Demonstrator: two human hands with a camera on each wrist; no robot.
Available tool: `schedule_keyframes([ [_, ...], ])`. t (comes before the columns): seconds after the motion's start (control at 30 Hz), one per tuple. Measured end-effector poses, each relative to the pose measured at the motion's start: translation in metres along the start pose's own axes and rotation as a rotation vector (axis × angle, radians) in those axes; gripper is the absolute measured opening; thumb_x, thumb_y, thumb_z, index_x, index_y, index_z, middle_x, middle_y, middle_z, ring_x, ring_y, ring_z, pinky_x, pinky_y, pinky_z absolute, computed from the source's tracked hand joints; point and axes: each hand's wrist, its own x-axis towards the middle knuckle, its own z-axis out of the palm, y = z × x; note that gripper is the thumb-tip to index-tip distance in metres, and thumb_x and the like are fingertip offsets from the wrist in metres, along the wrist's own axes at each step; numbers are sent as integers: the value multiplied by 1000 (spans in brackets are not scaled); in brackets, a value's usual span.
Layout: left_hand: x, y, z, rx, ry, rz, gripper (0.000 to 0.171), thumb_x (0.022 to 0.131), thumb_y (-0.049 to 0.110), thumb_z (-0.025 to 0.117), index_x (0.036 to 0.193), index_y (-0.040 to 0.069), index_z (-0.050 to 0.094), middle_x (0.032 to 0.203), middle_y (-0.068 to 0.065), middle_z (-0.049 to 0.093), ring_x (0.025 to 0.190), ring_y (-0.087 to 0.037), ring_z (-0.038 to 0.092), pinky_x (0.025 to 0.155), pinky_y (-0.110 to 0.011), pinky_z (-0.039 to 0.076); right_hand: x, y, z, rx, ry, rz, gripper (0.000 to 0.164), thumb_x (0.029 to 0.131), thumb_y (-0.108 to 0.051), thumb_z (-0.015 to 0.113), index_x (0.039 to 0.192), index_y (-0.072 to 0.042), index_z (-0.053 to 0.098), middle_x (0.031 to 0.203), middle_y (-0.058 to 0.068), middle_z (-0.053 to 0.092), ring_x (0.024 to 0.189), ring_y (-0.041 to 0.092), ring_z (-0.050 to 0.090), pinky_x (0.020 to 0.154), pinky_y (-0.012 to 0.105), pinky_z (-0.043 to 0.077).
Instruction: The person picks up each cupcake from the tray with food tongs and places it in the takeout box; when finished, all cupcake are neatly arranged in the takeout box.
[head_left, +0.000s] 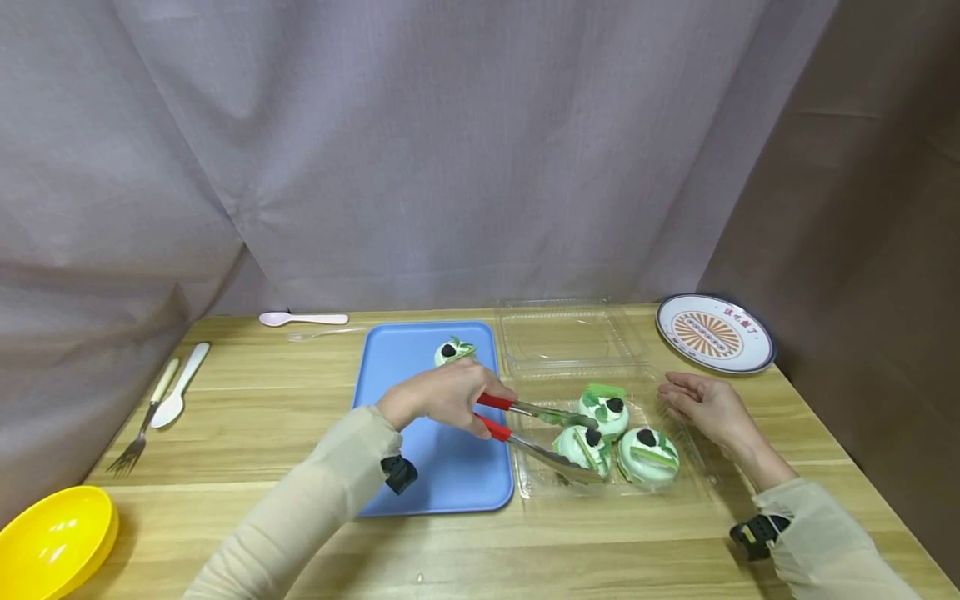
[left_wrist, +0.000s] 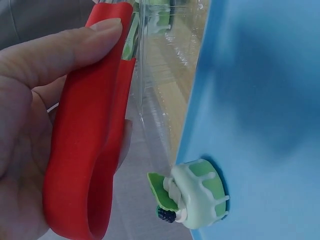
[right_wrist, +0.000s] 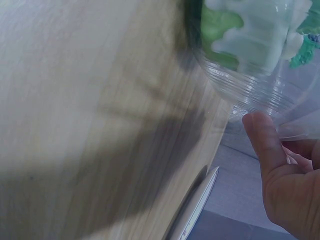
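Note:
My left hand (head_left: pixel 450 396) grips red-handled tongs (left_wrist: pixel 82 135). Their metal arms reach right into a clear plastic container (head_left: pixel 540 483), around a pale green toy cake (head_left: pixel 573 450) with a dark berry on top. Two similar cakes sit beside it, a rear cake (head_left: pixel 600 414) and a right cake (head_left: pixel 647 458). Another cake (left_wrist: pixel 200 192) stands on the blue tray (head_left: pixel 420 492), partly behind my left hand in the head view. At the container's right side is my right hand (head_left: pixel 708 408), fingers loosely extended, a fingertip right at the clear wall in the right wrist view.
Behind the container lies its clear lid (head_left: pixel 566 333). A patterned plate (head_left: pixel 716 333) stands at the back right. On the left are a fork (head_left: pixel 150 417), a white spoon (head_left: pixel 180 387) and a yellow bowl (head_left: pixel 60 542). A pink spoon (head_left: pixel 300 318) lies at the back.

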Motion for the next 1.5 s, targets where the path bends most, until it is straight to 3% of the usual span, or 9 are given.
schedule_keyframes([
  [0.33, 1, 1, 0, -16, 4, 5, 55, 75, 22, 83, 126, 11, 67, 121, -2, 72, 105, -15, 65, 87, -26, 47, 0, 0, 0, 7, -6, 6, 48, 100, 1, 42, 138, 26, 26, 136, 45, 39, 86, -21, 53, 79, 12, 53],
  [0.57, -3, -6, 0, -137, 40, 7, 57, 75, 21, 83, 129, 10, 65, 123, -4, 70, 111, -16, 63, 86, -23, 48, 1, 1, -1, 16, -12, -2, 47, 100, 3, 41, 137, 28, 26, 135, 46, 39, 85, -21, 53, 79, 12, 53],
  [0.67, -13, -14, -6, -227, 96, -2, 59, 75, 19, 83, 131, 9, 64, 124, -6, 70, 111, -19, 62, 90, -27, 49, 1, 1, 0, 16, -11, 0, 48, 100, 2, 41, 138, 27, 26, 135, 46, 39, 85, -21, 53, 79, 12, 53],
  [0.8, -40, -39, -14, -294, 263, -102, 63, 75, 15, 83, 133, 5, 61, 125, -11, 68, 113, -25, 62, 91, -35, 51, 1, -2, 1, 18, -12, 3, 48, 100, 2, 42, 139, 26, 26, 136, 45, 39, 86, -21, 53, 79, 12, 53],
  [0.93, -71, -72, -12, -249, 403, -304, 64, 74, 11, 83, 133, 1, 59, 125, -16, 67, 115, -29, 62, 90, -42, 51, 0, -2, 0, 5, -7, 9, 49, 100, 0, 43, 139, 25, 27, 137, 43, 40, 86, -20, 53, 79, 12, 53],
  [1.07, -91, -94, -1, -200, 414, -437, 65, 72, 9, 84, 132, -1, 60, 124, -20, 67, 115, -33, 62, 92, -47, 50, -1, -2, -1, -13, -4, 22, 50, 101, -2, 45, 139, 24, 27, 137, 42, 40, 86, -19, 54, 79, 13, 54],
  [1.2, -99, -103, 10, -163, 399, -437, 64, 70, 9, 84, 129, -3, 61, 122, -20, 68, 112, -34, 63, 93, -49, 50, -2, -1, 0, -11, -3, 22, 50, 100, -1, 46, 139, 24, 27, 137, 42, 41, 85, -19, 54, 80, 14, 54],
  [1.33, -99, -107, 19, -114, 413, -395, 61, 69, 7, 84, 125, -5, 63, 115, -21, 70, 105, -34, 66, 91, -49, 51, -1, -1, 1, -1, -3, 16, 49, 100, 0, 45, 139, 25, 27, 136, 43, 40, 85, -20, 53, 80, 13, 53],
  [1.5, -98, -108, 24, -96, 437, -390, 58, 69, 8, 85, 123, -4, 65, 110, -19, 73, 100, -32, 67, 86, -46, 52, 0, 1, -1, 10, -8, 11, 48, 100, 2, 42, 138, 26, 26, 136, 45, 39, 85, -21, 53, 79, 12, 53],
])
